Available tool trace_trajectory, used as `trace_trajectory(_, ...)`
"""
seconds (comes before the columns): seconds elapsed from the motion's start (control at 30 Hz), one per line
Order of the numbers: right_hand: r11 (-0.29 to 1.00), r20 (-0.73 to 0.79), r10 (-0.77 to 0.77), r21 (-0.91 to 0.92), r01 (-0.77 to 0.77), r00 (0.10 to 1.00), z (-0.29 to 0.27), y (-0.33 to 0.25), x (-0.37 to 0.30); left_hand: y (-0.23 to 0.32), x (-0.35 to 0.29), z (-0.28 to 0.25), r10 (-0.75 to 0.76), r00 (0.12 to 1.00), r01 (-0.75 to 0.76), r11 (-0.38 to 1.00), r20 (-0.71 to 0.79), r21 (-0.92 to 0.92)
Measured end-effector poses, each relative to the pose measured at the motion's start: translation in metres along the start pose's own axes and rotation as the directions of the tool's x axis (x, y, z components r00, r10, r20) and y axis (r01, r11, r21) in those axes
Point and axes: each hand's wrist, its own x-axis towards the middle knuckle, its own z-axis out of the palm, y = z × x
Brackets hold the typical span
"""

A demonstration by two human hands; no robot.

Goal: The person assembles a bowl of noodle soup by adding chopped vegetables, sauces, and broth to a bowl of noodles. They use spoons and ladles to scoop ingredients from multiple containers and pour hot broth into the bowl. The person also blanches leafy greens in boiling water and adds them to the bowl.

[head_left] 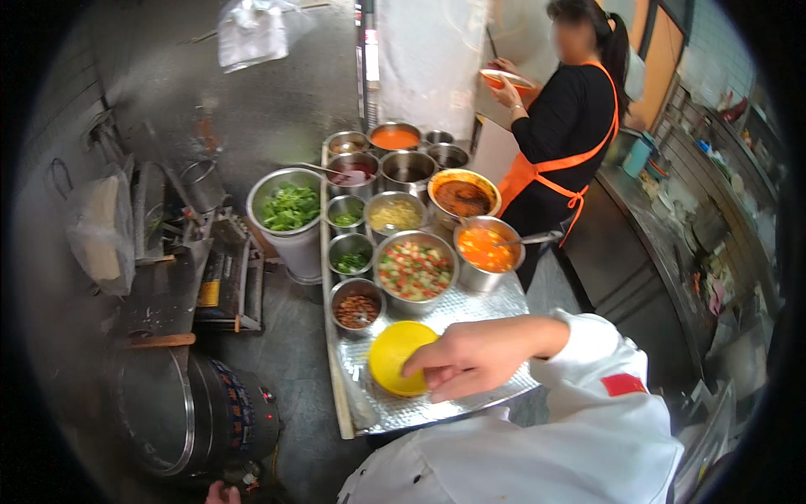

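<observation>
Near the front of the foil-topped table (491,319), my right hand (470,357) is closed at the right rim of a round yellow bowl (391,351). Its fingers reach over the bowl's inside, and the rim under them is hidden. No food shows in the bowl. Of my left hand (222,494), only a few fingertips show at the lower edge, beside a large round steel cooker (155,412); what it holds, if anything, is out of sight. Just beyond the yellow bowl stand a steel bowl of peanuts (356,310) and a larger one of diced vegetables (414,267).
Several pots and bowls crowd the table's far part, including a red soup pot (485,250) with a ladle handle (541,238) jutting right. A bucket of leafy greens (289,207) stands left. Beyond the table's right side, a person in an orange apron (558,168) holds an orange bowl (509,81).
</observation>
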Motion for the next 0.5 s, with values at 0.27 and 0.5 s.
trace_trajectory(0.27, 0.974, -0.090, 0.024, -0.224, -0.044, 0.996, -0.009, -0.008, 0.055, -0.023, 0.079, -0.006, 0.035, 0.997, -0.046, 0.986, -0.068, -0.163)
trace_trajectory(0.5, 0.953, -0.526, 0.203, -0.087, -0.290, 0.826, 0.034, -0.047, 0.160, -0.125, 0.185, -0.076, -0.001, 0.784, -0.207, 0.942, -0.620, -0.263)
